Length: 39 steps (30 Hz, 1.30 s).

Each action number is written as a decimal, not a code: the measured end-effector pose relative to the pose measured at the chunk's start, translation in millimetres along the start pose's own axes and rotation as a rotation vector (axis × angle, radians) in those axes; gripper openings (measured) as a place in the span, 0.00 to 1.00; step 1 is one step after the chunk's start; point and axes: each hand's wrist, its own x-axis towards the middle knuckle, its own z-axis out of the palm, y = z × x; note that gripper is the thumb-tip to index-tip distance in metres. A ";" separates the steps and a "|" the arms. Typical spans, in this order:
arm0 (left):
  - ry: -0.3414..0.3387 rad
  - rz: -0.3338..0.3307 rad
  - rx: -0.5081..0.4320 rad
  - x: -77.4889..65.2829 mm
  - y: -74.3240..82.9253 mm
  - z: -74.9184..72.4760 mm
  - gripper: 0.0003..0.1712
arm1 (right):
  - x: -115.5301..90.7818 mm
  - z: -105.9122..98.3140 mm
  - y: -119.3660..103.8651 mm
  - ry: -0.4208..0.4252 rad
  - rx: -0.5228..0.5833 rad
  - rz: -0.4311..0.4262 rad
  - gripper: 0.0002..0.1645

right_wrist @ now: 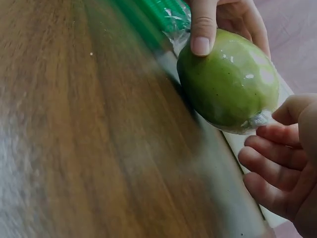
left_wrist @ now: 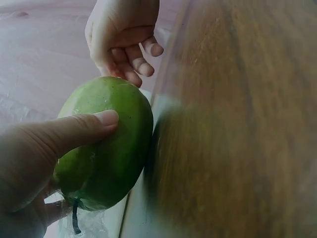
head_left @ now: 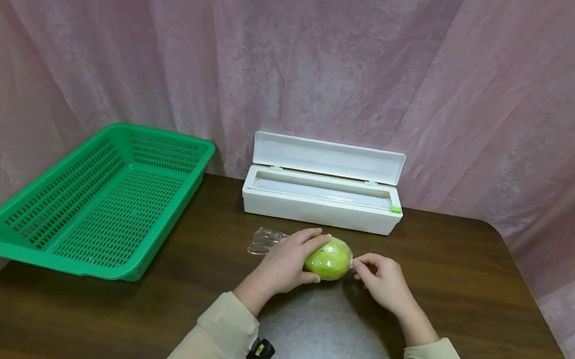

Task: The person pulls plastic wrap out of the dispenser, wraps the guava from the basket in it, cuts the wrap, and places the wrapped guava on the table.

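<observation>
A green pear [head_left: 330,259] with a dark stem, covered in clear plastic wrap, is held just above the table. My left hand [head_left: 287,262] grips it from the left, the thumb pressing its near side in the left wrist view and the fingers over its far side. At the pear's right end my right hand [head_left: 382,280] pinches a small twisted tail of plastic wrap [right_wrist: 259,119] between thumb and index finger, the other fingers loosely curled. A loose, crumpled flap of the wrap [head_left: 263,241] sticks out past the stem end, beyond the left hand.
Behind the hands stands a white cling film dispenser [head_left: 316,213], its lid [head_left: 329,158] raised and a roll inside. To the left sits a green slotted plastic basket [head_left: 151,246]. The brown wooden table [head_left: 472,279] ends at a pink curtain [head_left: 324,74].
</observation>
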 end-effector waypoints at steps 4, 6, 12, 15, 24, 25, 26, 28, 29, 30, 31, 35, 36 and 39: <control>-0.005 -0.023 0.002 -1.3 0.5 0.6 0.48 | -0.6 0.5 -2.6 0.058 -0.038 -0.037 0.13; -0.006 -0.032 0.009 -1.5 0.7 1.4 0.49 | -1.5 1.4 -4.4 0.069 -0.034 -0.065 0.19; -0.001 -0.006 0.093 -0.8 0.4 5.0 0.54 | -1.9 6.4 -14.4 -0.031 -0.108 -0.227 0.42; -0.006 -0.021 0.093 -0.3 0.9 7.3 0.60 | -0.1 11.9 -21.8 -0.094 -0.178 -0.268 0.49; -0.023 -0.088 -0.020 0.6 -17.0 -1.3 0.66 | 8.1 18.6 -30.3 -0.102 -0.256 -0.310 0.47; -0.028 -0.099 -0.025 0.1 -20.4 -3.5 0.64 | 8.4 18.4 -29.9 -0.096 -0.254 -0.315 0.47; -0.033 -0.110 -0.025 -0.3 -23.7 -5.5 0.62 | 8.6 18.4 -29.4 -0.092 -0.252 -0.317 0.47; -0.045 -0.138 -0.016 -1.6 -29.9 -8.9 0.58 | 8.8 18.4 -28.7 -0.094 -0.247 -0.316 0.47; -0.052 -0.152 -0.008 -2.2 -32.6 -9.9 0.55 | 8.8 18.5 -28.5 -0.098 -0.245 -0.316 0.47; -0.061 -0.165 -0.006 -2.7 -34.9 -10.8 0.52 | 8.8 18.6 -28.2 -0.102 -0.242 -0.316 0.47; -0.066 -0.174 -0.005 -3.1 -36.9 -11.3 0.50 | 8.6 18.7 -28.1 -0.105 -0.238 -0.314 0.47; -0.078 -0.193 -0.036 -4.8 -41.7 -12.2 0.38 | 7.7 19.7 -27.2 -0.108 -0.221 -0.305 0.47; -0.078 -0.194 -0.049 -5.2 -42.2 -12.3 0.36 | 7.4 20.0 -26.9 -0.108 -0.220 -0.307 0.48; -0.070 -0.193 -0.090 -4.5 -42.6 -12.0 0.30 | 7.3 18.9 -26.1 -0.111 -0.217 -0.307 0.48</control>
